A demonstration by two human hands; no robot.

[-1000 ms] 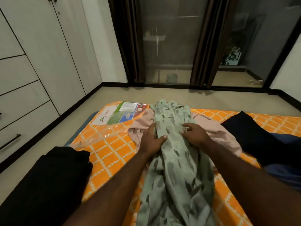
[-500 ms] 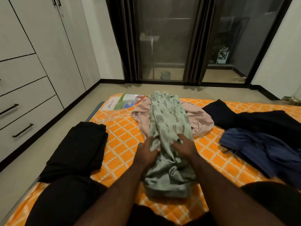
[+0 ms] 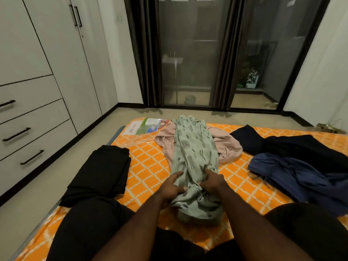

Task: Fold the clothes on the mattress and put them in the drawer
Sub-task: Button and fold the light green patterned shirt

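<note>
Head view: the left grip [image 3: 172, 187] and right grip [image 3: 212, 180] each clutched the green garment [image 3: 194, 151], which lay lengthwise on the mattress [image 3: 150, 166], its far end over a pink garment [image 3: 228, 147]; folded black cloth [image 3: 101, 172] lay left.

Mattress [image 3: 150, 166]: orange, white lattice print, lies on floor [image 3: 131, 113]. Centre: green patterned garment [image 3: 194, 147], far end over pink garment [image 3: 227, 147] at 12. Folded black garment [image 3: 101, 170] at 9, by L edge. Black garment [image 3: 282, 146] at 2, navy garment [image 3: 293, 174] at 3, touching. Label sheet [image 3: 148, 125] at 11.
</note>
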